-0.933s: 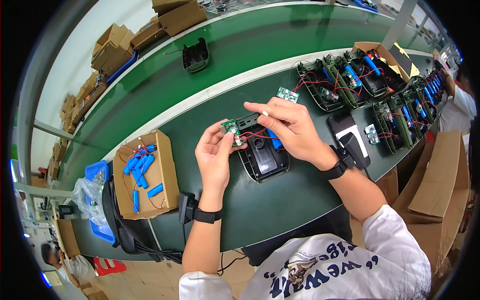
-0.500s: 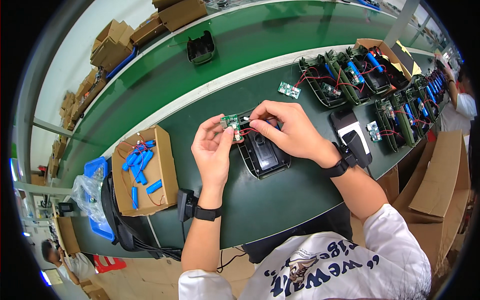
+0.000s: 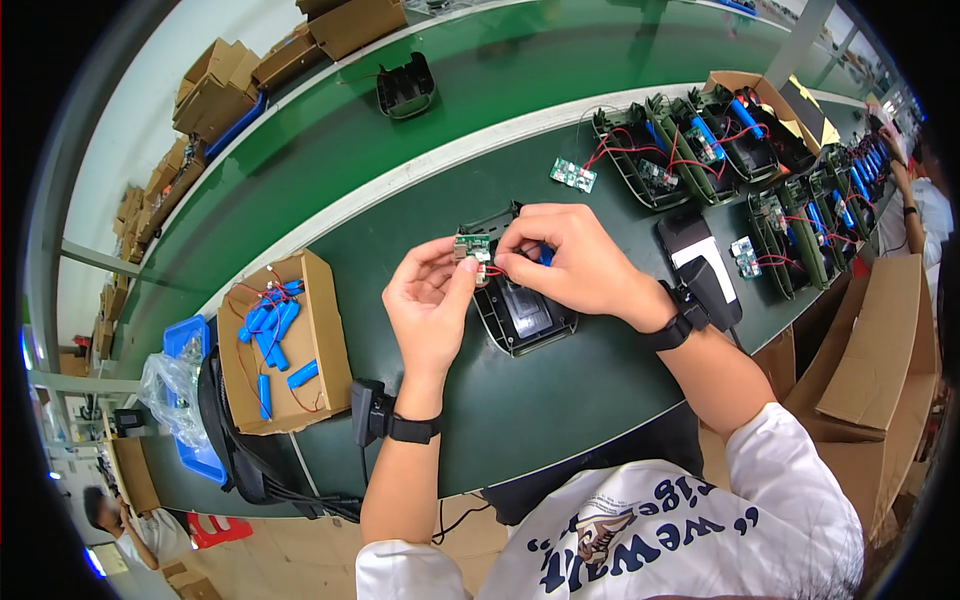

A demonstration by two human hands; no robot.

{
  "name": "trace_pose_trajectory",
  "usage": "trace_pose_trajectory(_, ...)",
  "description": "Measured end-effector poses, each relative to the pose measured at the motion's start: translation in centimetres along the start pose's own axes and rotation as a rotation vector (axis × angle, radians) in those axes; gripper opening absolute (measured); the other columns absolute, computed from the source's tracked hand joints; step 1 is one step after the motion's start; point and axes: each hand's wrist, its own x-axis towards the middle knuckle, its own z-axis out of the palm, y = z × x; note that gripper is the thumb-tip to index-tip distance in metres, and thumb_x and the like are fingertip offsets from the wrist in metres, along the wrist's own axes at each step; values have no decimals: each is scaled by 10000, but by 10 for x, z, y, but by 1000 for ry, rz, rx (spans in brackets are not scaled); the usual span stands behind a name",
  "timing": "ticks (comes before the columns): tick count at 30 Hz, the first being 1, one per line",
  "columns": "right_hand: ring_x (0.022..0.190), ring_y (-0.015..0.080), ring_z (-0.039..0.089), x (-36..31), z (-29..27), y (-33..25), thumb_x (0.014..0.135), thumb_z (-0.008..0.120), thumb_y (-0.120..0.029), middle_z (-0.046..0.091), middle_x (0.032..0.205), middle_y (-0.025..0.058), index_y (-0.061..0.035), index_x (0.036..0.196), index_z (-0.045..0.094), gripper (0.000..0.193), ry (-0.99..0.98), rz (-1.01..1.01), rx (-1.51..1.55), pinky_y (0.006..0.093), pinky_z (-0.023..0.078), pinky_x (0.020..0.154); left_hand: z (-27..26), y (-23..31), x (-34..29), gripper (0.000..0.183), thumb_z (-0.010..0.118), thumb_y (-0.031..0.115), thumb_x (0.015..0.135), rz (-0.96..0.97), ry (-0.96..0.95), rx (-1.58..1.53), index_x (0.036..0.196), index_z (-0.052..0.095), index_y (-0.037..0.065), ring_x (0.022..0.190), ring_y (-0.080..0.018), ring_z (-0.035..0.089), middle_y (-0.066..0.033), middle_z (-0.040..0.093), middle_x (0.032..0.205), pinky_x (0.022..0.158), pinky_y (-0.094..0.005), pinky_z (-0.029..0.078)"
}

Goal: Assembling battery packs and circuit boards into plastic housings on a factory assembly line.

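Note:
Thumb and fingers of my left hand (image 3: pixel 425 305) hold a small green circuit board (image 3: pixel 473 246) upright, with red wires (image 3: pixel 496 271) running from its lower right. My right hand (image 3: pixel 580 262) is closed in a pinch at the board's right edge, on a small white wire connector that its fingers now hide. Below both hands an open dark plastic housing shell (image 3: pixel 528 318) lies on the green table (image 3: pixel 430 400). Part of a blue cylindrical battery (image 3: pixel 546 255) shows beneath my right fingers.
On the left stand a cardboard box (image 3: pixel 330 330) of blue batteries and a blue tray (image 3: pixel 203 462). Several wired housings (image 3: pixel 640 165) line the right, near a loose board (image 3: pixel 573 175) and a black-and-white device (image 3: pixel 705 270). Another shell (image 3: pixel 406 88) lies on the far green surface.
My right fingers have moved closer in against the board, and the white connector seen between them before is now hidden. The board has turned slightly in my left hand.

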Motion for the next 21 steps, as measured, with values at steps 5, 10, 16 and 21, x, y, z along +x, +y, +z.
trace_pose_trajectory(5, 659, 241, 605, 0, 3, 1, 833, 719, -126, 633, 753, 124, 21, 824, 686, 150, 12, 6, -20, 345, 488, 620, 3, -2, -2, 239, 697, -56, 922, 16, 18, 15, 1150, 627, -74, 942, -144, 690, -131, 703, 1067, 819, -287, 605)
trace_pose_trajectory(10, 651, 268, 583, -1, 1, -1, 843, 710, -124, 609, 737, 124, 22, 809, 666, 157, -21, -17, -60, 369, 471, 605, 6, -4, -5, 236, 706, -50, 921, 58, 4, 17, 1143, 628, -74, 937, -139, 691, -128, 707, 1052, 821, -280, 599)
trace_pose_trajectory(16, 668, 276, 561, 0, 4, 4, 867, 692, -108, 573, 757, 123, 18, 834, 646, 138, -35, -44, -5, 382, 457, 608, 5, -5, -4, 204, 708, -61, 917, 30, 15, 9, 1107, 636, -70, 920, -141, 698, -134, 717, 1042, 810, -275, 598)
trace_pose_trajectory(21, 691, 276, 563, 0, 1, 4, 893, 678, -98, 575, 785, 127, 15, 850, 632, 130, -67, -86, -20, 378, 454, 616, 2, -8, -5, 162, 710, -62, 916, 58, -29, -31, 1065, 645, -63, 915, -142, 702, -139, 723, 1034, 791, -274, 603)
